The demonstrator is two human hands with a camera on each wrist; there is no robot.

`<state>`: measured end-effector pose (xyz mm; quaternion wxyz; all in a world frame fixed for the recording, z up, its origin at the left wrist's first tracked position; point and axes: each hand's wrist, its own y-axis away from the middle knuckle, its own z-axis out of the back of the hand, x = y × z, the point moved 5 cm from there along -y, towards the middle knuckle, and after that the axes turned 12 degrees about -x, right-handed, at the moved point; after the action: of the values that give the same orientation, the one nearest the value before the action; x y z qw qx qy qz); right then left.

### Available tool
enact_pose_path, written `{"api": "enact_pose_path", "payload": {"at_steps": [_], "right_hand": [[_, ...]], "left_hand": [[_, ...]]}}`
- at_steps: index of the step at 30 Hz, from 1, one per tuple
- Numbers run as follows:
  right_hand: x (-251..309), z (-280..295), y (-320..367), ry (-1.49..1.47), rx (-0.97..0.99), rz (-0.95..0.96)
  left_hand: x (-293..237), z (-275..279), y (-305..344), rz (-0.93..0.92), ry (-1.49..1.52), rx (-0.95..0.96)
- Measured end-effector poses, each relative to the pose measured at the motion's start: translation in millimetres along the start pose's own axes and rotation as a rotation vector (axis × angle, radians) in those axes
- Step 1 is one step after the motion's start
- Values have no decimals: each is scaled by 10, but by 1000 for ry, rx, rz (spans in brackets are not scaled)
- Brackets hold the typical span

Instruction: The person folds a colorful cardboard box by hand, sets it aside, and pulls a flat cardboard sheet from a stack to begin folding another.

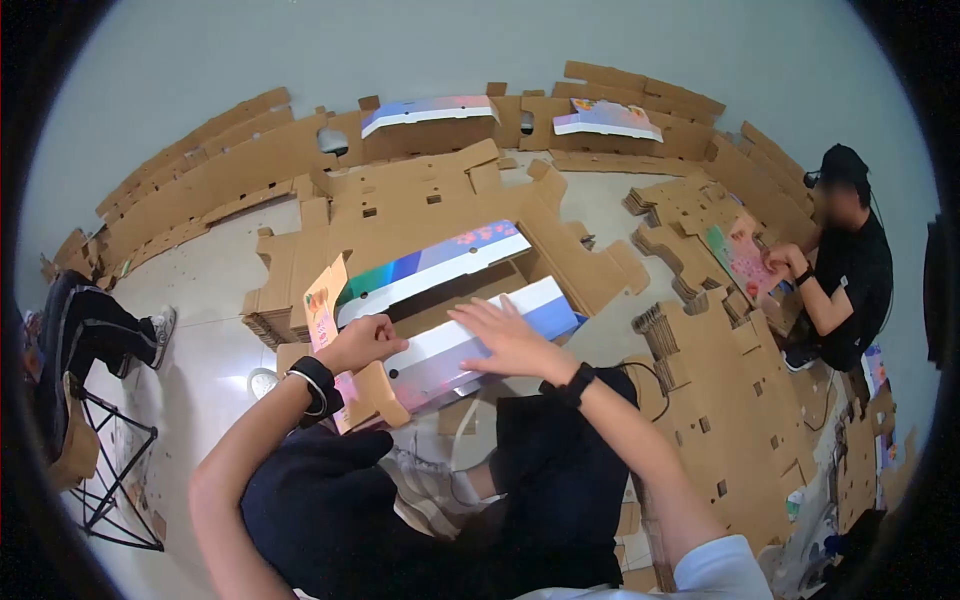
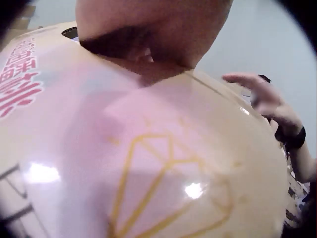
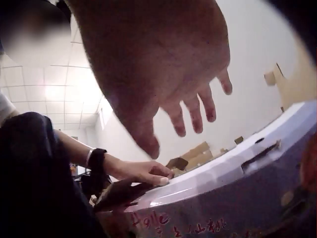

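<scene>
An open printed cardboard box [image 1: 470, 345], white along its folded edges with purple and blue sides, lies before the person's knees. At its near left corner the left hand [image 1: 362, 343] grips the edge with curled fingers, beside a brown flap [image 1: 380, 395]. In the left wrist view, a glossy pink panel [image 2: 163, 163] with a yellow line drawing fills the scene below that hand. The right hand [image 1: 508, 338] lies over the near wall with straight, spread fingers. From the right wrist, its fingers [image 3: 190, 111] show extended above the white edge [image 3: 223, 166].
Flattened cardboard sheets [image 1: 720, 400] are stacked on the right, and more brown sheets [image 1: 400, 205] lie beyond the box. Cardboard strips [image 1: 220, 160] line the wall. Another person [image 1: 850, 260] sits at far right handling a printed sheet [image 1: 740, 258]. A folding stool [image 1: 115, 470] stands at left.
</scene>
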<state>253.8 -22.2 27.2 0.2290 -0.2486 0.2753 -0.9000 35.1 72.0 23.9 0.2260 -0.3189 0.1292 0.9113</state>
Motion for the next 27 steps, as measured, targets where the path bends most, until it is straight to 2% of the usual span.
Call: {"api": "enact_pose_path", "payload": {"at_steps": [2, 3, 5, 6, 8, 12, 14, 16, 18, 19, 21, 22, 24, 25, 26, 27], "right_hand": [[-183, -84, -101, 26, 144, 47], [-184, -19, -145, 118, 165, 54], [-157, 122, -205, 96, 208, 28], [-159, 166, -206, 73, 250, -14], [-96, 274, -159, 73, 179, 41], [93, 629, -76, 58, 115, 117], [98, 662, 39, 135, 510, 11], [105, 694, 113, 111, 537, 61], [182, 730, 154, 138, 520, 242], [190, 799, 124, 146, 516, 250], [274, 1157, -26, 20, 255, 215], [296, 1377, -106, 65, 180, 213], [264, 1802, -218, 160, 18, 210], [226, 1978, -270, 213, -69, 214], [177, 2057, -348, 222, -64, 221], [149, 2189, -443, 318, -213, 275]], "left_hand": [[98, 86, 13, 31, 96, 12], [129, 146, 21, -7, 65, 16], [388, 258, 31, -47, -39, 46], [330, 438, 165, 21, -146, 101], [422, 699, 386, 161, -91, 123], [570, 905, 684, 221, -59, 95], [512, 952, 788, 128, 191, 198], [456, 1135, 911, 187, 413, 101], [590, 1286, 999, 198, 456, -14], [617, 1324, 1057, 191, 457, -22], [733, 1484, 1212, 260, 372, -231], [960, 1541, 1258, 314, 495, -344], [1594, 1733, 1351, 212, 823, -533], [1788, 1788, 1460, 246, 877, -705], [1977, 1828, 1589, 279, 928, -880], [2253, 1819, 1694, 312, 1032, -992]]}}
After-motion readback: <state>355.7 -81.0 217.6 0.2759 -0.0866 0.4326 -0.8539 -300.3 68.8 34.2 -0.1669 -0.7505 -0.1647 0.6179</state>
